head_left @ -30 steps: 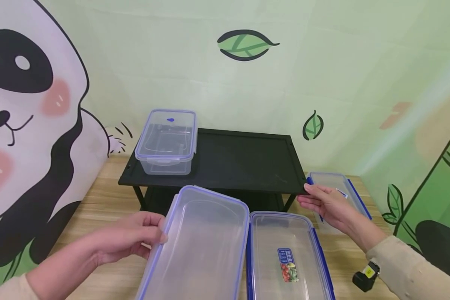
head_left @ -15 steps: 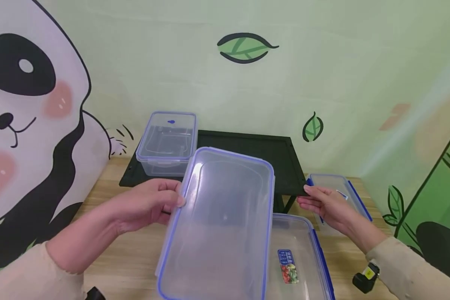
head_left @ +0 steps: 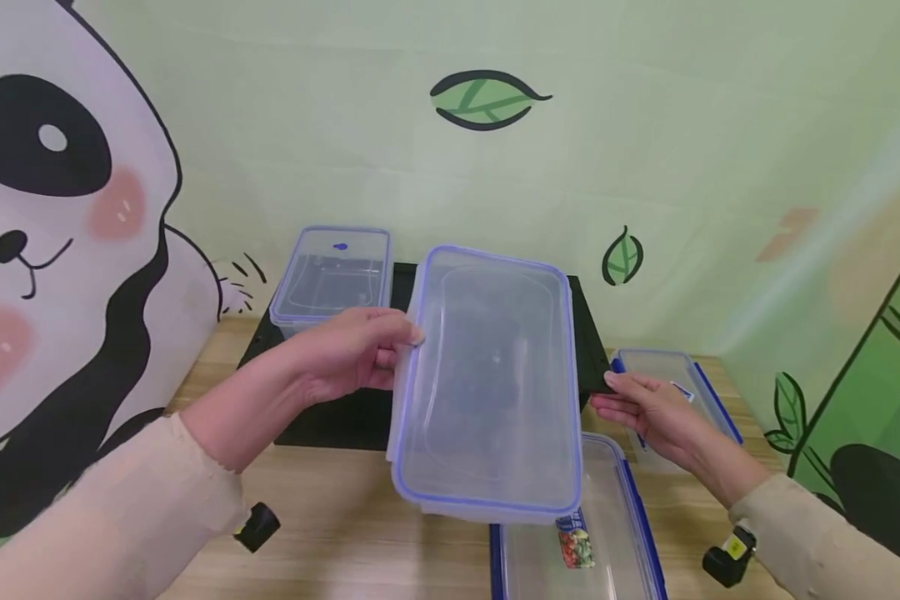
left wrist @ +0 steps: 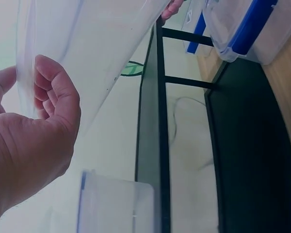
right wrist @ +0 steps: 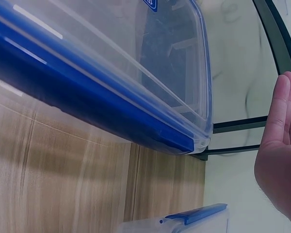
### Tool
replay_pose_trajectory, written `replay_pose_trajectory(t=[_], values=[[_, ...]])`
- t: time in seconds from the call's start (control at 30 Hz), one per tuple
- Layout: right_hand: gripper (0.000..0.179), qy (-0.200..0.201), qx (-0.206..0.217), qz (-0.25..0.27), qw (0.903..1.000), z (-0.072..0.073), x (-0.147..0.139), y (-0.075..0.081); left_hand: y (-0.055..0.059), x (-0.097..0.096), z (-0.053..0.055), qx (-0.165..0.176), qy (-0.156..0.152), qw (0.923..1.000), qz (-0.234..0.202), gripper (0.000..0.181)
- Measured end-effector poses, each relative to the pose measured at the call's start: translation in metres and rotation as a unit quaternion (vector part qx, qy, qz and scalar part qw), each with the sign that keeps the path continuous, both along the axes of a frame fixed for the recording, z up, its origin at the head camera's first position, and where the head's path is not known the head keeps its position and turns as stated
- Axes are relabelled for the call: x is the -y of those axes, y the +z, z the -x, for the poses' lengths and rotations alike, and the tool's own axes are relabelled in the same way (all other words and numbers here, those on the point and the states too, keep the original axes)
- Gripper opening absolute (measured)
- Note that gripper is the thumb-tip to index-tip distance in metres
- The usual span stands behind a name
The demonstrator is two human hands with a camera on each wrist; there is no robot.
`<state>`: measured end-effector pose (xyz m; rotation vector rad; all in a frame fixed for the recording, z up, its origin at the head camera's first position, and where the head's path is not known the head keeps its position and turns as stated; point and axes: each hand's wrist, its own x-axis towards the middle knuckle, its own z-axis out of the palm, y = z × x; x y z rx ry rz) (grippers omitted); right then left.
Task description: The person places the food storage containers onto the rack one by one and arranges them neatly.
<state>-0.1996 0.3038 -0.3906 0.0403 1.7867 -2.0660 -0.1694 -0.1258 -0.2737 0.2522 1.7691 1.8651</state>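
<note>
In the head view, the right hand (head_left: 656,417) gripped the black rack (head_left: 589,342), where one box (head_left: 333,279) stood; the left hand (head_left: 348,354) held a clear box (head_left: 495,379) aloft, unplaced. The left wrist view showed its pinch; the right wrist view, a labelled box (right wrist: 121,68) and another box (right wrist: 198,215) on the tabletop (right wrist: 63,160).

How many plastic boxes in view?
4: held box in the left hand; upper box on the left end of the black rack; front box on the table; side box right of the rack. Others may be hidden.
</note>
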Motion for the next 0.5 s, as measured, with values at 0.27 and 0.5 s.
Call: replay_pose_trajectory(t=[0.27,0.5], values=[[0.023,-0.006,0.002,0.003,1.0,0.002,0.005,-0.001,0.015,-0.017,0.031,0.015,0.046,0.9986,0.021,0.028],[0.02,-0.012,0.012,-0.003,0.9999,0.002,0.01,0.0,0.023,-0.023,0.055,0.018,0.061,0.9969,0.047,0.036]])
